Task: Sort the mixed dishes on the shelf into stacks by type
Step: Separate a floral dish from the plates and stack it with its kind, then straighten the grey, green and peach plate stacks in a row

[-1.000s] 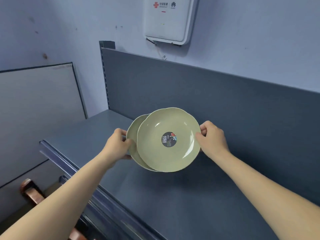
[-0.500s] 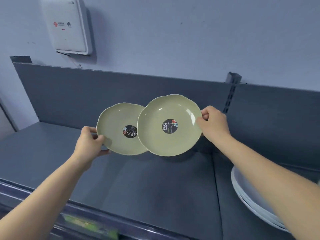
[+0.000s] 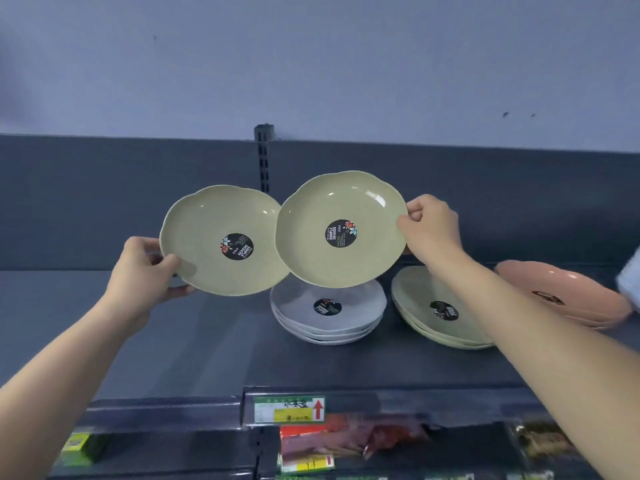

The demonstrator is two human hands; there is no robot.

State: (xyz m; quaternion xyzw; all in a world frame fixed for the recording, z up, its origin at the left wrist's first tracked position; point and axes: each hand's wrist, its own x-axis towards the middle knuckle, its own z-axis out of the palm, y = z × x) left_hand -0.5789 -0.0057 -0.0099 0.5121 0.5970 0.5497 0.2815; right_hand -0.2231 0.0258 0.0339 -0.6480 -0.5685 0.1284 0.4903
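You face a pale wall (image 3: 311, 64) above a dark grey shelf (image 3: 173, 341). Your left hand (image 3: 145, 271) grips the left rim of one green plate (image 3: 214, 223), thumb on its face, fingers curled behind. Your right hand (image 3: 429, 226) pinches the right rim of a second green plate (image 3: 311, 251). Both plates are in the air above the shelf, tilted to face you. The second overlaps the first's right edge, and you cannot tell whether they touch. Three stacks sit towards the shelf's back right. A grey stack (image 3: 329, 317) has its rear hidden by the held plates. A green stack (image 3: 415, 306) beside it is crossed by your right forearm. A pink stack (image 3: 561, 299) lies near the right end, with a white object (image 3: 630, 278) next to it cut off by the frame. A price tag (image 3: 289, 408) on the shelf's front edge has blurred writing. The packets (image 3: 346, 441) below it are too blurred to identify.
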